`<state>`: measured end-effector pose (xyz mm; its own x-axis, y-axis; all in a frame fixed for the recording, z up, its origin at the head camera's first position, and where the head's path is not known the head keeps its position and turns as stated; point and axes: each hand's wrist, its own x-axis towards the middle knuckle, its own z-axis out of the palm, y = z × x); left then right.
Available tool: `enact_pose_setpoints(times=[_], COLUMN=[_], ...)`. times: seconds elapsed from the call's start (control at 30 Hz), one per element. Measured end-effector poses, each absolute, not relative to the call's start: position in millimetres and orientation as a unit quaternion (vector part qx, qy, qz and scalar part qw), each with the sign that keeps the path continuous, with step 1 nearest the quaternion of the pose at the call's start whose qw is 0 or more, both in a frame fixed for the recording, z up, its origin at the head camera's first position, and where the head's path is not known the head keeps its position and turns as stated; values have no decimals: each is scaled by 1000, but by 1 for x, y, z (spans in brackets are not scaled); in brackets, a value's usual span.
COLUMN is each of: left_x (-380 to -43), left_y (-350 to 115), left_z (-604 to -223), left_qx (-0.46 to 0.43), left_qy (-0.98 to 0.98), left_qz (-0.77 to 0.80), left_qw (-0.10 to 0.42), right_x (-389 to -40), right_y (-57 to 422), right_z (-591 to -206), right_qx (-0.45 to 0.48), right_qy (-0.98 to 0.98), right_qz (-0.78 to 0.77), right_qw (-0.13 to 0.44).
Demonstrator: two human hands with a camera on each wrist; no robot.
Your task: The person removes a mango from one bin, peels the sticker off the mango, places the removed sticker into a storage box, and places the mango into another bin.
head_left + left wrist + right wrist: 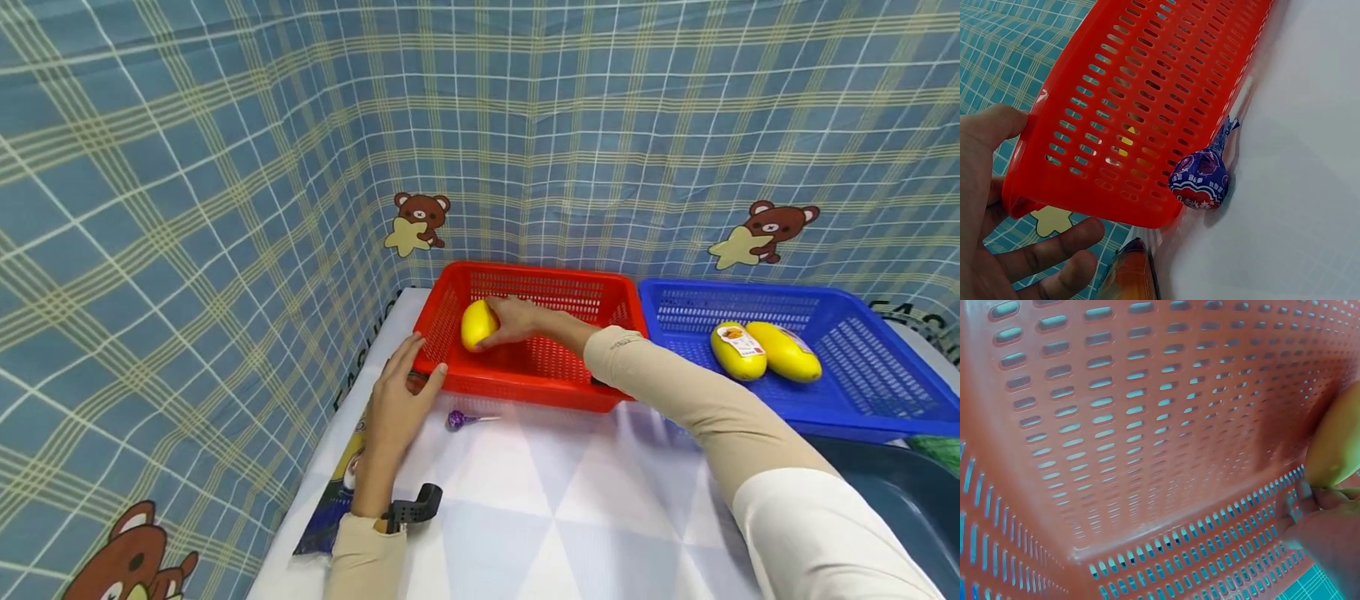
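Note:
Inside the red basket (525,398), toward its left end, my right hand (513,321) grips a yellow mango (477,327) with thumb and fingers around its right side. The right wrist view shows the same mango (1337,440) at the right edge, the fingertips under its lower end. My left hand (397,398) holds the front left corner of the basket, thumb against the rim (1025,134) and a finger behind it; other fingers hang below. A purple-wrapped lollipop (456,420) lies on the table along the basket's front wall, its white stick pointing right.
A blue basket (885,358) with two labelled yellow mangoes (783,354) stands to the right. In front of it is a dark tub (892,492). A dark blue and yellow packet (324,517) lies beside my left forearm. Checked cloth (525,142) hangs behind and at left.

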<state>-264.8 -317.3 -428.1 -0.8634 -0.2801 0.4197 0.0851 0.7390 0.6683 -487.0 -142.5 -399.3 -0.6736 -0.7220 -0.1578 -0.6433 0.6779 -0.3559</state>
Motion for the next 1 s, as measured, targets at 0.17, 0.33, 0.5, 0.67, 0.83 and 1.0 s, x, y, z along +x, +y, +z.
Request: enact_pose_setpoints(times=[0.17,0.33,0.5,0.67,0.83,1.0], left_x=[-263,-264,-265,-269,-269,-271], left_y=[-322,-318,-307,-306,-308,-314], left_z=[-426,-429,-430,-426,-430,-432], left_qx=[58,52,43,32,35,36], left_qy=[-895,-896,-892,-889,-888,-884], left_qz=[-352,-357,-368,-370,-370,-375], left_qw=[266,258,259,269,271,277], right_x=[-485,-481,-477,-473,-457,-433], right_y=[-154,-152,-130,-107,-82,-51], right_z=[-397,-392,-371,-339,-311,-292], right_qx=[-406,-407,-399,-412,-436,-454], right_qy=[883,882,891,892,889,881], right_qz=[-162,-145,-97,-64,-68,-108], right_qw=[175,190,193,174,126,77])
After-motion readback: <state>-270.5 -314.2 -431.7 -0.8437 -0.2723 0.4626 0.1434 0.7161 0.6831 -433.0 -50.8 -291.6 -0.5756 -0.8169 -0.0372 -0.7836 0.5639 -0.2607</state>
